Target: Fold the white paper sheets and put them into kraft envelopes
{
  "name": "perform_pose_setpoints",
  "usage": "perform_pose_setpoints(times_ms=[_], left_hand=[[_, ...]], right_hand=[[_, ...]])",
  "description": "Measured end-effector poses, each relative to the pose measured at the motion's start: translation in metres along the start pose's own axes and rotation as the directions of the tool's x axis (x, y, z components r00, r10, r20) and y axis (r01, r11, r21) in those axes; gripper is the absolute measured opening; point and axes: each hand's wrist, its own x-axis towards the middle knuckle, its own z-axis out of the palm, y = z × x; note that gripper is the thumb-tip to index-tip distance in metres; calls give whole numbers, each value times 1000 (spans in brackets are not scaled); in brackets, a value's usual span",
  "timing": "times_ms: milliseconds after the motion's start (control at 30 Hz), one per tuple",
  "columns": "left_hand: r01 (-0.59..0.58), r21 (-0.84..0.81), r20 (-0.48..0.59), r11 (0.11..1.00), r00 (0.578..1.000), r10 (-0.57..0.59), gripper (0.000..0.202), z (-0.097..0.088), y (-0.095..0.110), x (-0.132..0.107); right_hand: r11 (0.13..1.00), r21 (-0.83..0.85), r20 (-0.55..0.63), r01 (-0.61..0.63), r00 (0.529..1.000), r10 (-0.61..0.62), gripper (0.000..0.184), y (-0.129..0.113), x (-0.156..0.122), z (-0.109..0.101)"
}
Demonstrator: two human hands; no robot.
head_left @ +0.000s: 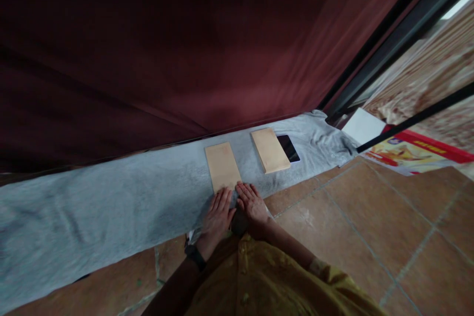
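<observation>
A flat tan paper envelope (222, 165) lies on the grey cloth in front of me. At its near edge my left hand (219, 211) rests flat, fingers stretched forward with the tips on the paper. My right hand (252, 203) lies at the near right corner, fingers extended and nothing gripped. To the right sits a thicker tan stack of envelopes or paper (271, 150). Partly under that stack's right side is a phone (289, 148) with a dark screen.
The grey cloth (111, 207) covers a long narrow surface. A dark red curtain (222, 59) hangs behind it. At right are a black metal frame (385, 44), a white sheet (363, 126) and a red-and-yellow printed box (411, 150) on the tiled floor (355, 237).
</observation>
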Motion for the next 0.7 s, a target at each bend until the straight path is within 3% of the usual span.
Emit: perform_pose_setpoints(times_ms=[133, 367, 700], left_hand=[[22, 8, 38, 1000, 999, -22, 59, 7, 7, 6], [31, -22, 38, 999, 999, -30, 64, 22, -2, 2], [40, -34, 6, 999, 999, -40, 61, 16, -9, -6]], right_hand=[[999, 32, -27, -26, 999, 27, 47, -11, 5, 0], [994, 110, 13, 28, 999, -29, 53, -41, 19, 9], [1000, 5, 11, 21, 1000, -22, 56, -20, 6, 10]])
